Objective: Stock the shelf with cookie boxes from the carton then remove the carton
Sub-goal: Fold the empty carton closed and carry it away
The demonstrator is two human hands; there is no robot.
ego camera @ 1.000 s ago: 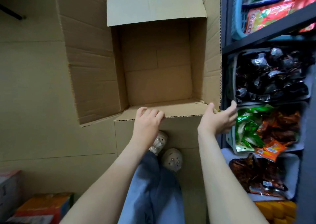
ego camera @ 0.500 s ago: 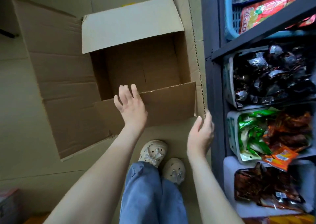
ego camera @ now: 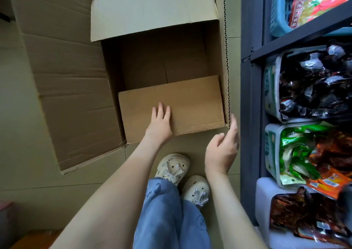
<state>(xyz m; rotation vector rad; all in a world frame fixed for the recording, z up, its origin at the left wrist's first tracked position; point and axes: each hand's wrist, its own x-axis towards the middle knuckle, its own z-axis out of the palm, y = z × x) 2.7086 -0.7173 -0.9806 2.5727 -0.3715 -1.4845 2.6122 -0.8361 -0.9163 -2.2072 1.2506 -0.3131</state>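
Your left grip (ego camera: pixel 161 123) lies flat with fingers straight, palm pressing on the near flap (ego camera: pixel 190 104) of the carton (ego camera: pixel 148 66); nothing's clamped in it. Your right grip (ego camera: pixel 222 149) is loosely curled & holds nothing, thumb apart from the fingers. Its fingertips (ego camera: pixel 233 121) sit at the carton's near-right corner, prob. touching the corrugated edge of the right flap (ego camera: pixel 226 49), tho the angle's poor.

The near flap is folded inward over the carton's mouth, w/ bare cardboard bottom showing beyond it. The far flap (ego camera: pixel 152 7) tilts up at the back. The left flap (ego camera: pixel 72 89) is splayed out over the floor (ego camera: pixel 22 134), & the right flap stands upright next to the shelf (ego camera: pixel 251 96).

The carton sits on the floor, just beside the shelf & just ahead of your cream clogs (ego camera: pixel 172 168). The shelf bins hold snack packs: black packs (ego camera: pixel 314 85), green/orange packs (ego camera: pixel 304 153) & brown packs (ego camera: pixel 304 220) lowest. A blue basket (ego camera: pixel 278 11) sits on the level above.
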